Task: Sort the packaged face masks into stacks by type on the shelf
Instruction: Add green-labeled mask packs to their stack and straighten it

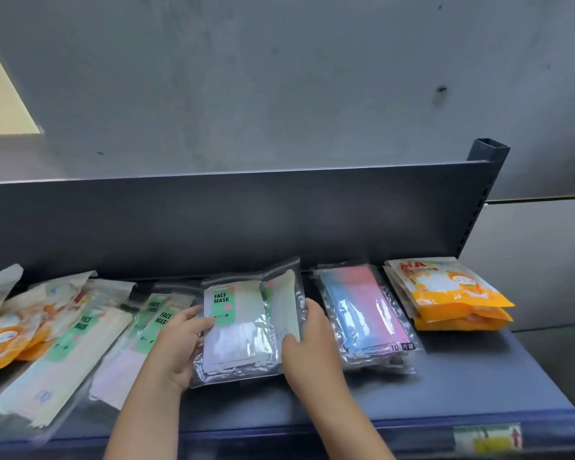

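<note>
Grey wall and panels in the background

A mottled grey concrete wall (279, 78) is filling the upper half and showing a few dark specks (441, 89). A pale yellow panel (0, 94) is slanting in at the top left. A white panel (538, 254) is standing at the right, and a blurred label (487, 438) with a red arrow is sitting low right.

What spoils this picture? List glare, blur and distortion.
Head view: glare streaks the clear wrap of the green-label pack; head view: wide-angle distortion slants the shelf post; head view: the left-edge packs and the shelf-front label smear into blur.
</note>
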Demonstrator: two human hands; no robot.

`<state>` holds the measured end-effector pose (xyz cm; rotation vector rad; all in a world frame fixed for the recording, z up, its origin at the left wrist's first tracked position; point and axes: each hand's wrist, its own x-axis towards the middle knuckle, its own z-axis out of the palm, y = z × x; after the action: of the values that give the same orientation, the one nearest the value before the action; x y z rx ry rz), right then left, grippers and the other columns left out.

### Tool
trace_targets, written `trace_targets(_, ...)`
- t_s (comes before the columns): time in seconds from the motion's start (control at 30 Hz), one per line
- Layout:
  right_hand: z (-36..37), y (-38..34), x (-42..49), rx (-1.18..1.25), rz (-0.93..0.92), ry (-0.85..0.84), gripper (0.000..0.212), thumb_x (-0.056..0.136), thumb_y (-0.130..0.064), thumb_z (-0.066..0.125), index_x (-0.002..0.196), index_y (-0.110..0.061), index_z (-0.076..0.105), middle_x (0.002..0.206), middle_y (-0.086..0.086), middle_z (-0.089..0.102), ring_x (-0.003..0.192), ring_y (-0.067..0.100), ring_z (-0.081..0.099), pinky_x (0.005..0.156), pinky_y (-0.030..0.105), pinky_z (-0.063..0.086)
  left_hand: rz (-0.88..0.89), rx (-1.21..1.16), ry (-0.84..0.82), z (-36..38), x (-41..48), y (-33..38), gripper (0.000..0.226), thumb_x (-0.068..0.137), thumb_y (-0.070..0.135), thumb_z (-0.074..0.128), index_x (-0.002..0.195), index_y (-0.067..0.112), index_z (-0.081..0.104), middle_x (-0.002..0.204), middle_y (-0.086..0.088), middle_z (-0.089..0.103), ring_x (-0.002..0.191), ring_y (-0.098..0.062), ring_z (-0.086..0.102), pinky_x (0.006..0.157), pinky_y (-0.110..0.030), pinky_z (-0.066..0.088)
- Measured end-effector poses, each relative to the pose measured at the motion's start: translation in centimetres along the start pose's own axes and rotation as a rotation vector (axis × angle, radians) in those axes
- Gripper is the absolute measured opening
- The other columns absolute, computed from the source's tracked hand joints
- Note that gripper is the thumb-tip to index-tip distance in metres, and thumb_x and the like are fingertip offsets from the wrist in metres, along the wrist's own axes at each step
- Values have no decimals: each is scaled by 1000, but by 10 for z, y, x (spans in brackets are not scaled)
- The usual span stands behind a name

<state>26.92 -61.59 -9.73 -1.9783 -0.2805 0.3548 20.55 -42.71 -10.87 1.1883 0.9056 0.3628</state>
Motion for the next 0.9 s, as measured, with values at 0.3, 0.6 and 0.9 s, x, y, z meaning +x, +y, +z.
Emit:
trace_targets(0.3, 10, 10, -1, -76, -42, -3, 47, 98, -27, 55, 145, -23, 53, 147, -10, 51, 131, 10, 49, 106, 25, 36, 15, 44, -54, -2, -7, -6, 20, 99, -4, 58, 117, 0, 65, 95, -23, 75, 74, -33, 70, 57, -39, 60)
trace_targets(0.6, 15, 12, 2, 64, -75, 30, 59, 79, -21, 72, 133, -39, 55, 124, -23, 56, 112, -3, 57, 98, 28, 52, 156, -37, -131, 25, -12, -11, 25, 100, -2, 57, 120, 10, 65, 98, -10, 83, 84, -25, 81, 60, -35, 63)
trace_targets(0.9, 17, 16, 20, -231, -65, -43, 76, 97, -32, 55, 162, -17, 20, 165, 1, 32, 149, 20, 34, 116, 32, 32, 329, 404, -42, 44, 8, -42, 88, 95, 4, 66, 165, 24, 17, 154, 3, 45, 140, -21, 50, 111, -39, 45)
